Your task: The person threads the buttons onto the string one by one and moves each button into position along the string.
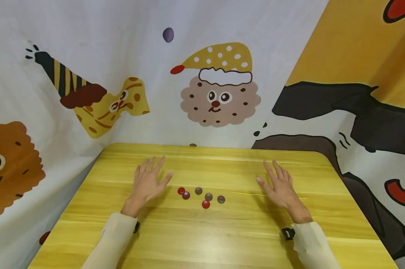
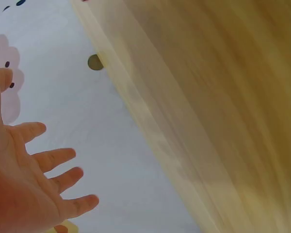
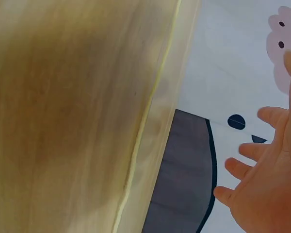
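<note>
My left hand [image 1: 147,184] hovers over the left side of the table, fingers straight and spread, holding nothing. Over the right side, my right hand [image 1: 281,189] is likewise spread and holds nothing. Between the hands lie several small round buttons: a red button [image 1: 181,191] beside a dark purplish button [image 1: 186,195], another red button [image 1: 206,204] below a brownish button [image 1: 208,196], and more brownish ones including a ringed button [image 1: 221,199] nearest the right hand. A thin yellow string [image 1: 246,193] stretches across the wood below the right hand; the right wrist view shows this string [image 3: 144,121] lengthwise.
The wood-grain table [image 1: 202,231] has a far edge meeting a white cloth [image 1: 148,30] printed with cartoon figures. Cloth also hangs along the left and right sides. A black strap buckle [image 1: 288,234] hangs at the right wrist beside the pale sleeve [image 1: 313,239].
</note>
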A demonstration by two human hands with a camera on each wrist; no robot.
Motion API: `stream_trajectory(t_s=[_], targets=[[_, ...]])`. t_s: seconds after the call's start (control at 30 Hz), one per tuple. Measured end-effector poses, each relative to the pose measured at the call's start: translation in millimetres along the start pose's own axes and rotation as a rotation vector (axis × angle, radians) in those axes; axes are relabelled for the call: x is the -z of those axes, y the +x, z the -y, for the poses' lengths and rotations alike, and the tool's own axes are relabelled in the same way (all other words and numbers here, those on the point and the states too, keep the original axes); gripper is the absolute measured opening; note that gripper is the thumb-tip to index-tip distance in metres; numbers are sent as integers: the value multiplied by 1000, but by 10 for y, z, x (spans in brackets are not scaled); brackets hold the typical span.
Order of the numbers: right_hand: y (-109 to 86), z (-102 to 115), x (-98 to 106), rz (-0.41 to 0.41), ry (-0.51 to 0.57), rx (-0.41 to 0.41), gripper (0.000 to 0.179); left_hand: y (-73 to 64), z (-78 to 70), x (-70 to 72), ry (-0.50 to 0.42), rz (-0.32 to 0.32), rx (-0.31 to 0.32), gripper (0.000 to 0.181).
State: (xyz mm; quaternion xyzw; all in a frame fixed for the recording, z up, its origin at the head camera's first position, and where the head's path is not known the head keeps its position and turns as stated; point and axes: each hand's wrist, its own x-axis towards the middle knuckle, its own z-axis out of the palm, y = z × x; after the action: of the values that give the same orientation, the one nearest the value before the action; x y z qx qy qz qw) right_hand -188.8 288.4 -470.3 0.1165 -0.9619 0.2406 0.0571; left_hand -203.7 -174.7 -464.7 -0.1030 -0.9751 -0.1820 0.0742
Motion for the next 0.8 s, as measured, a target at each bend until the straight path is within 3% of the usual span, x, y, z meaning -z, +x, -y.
stream_trajectory(t_s=[0.27,0.63,0.8], targets=[[13,38,-84,46,42,6,74,38,-67,-85,-110,29,-23,75],[103,142,-246,33,103,141,61,125,-124,-164,-264,118,-12,78],[157,227,-318,70,119,177,58,148,-175,-196,-317,140,-17,77]])
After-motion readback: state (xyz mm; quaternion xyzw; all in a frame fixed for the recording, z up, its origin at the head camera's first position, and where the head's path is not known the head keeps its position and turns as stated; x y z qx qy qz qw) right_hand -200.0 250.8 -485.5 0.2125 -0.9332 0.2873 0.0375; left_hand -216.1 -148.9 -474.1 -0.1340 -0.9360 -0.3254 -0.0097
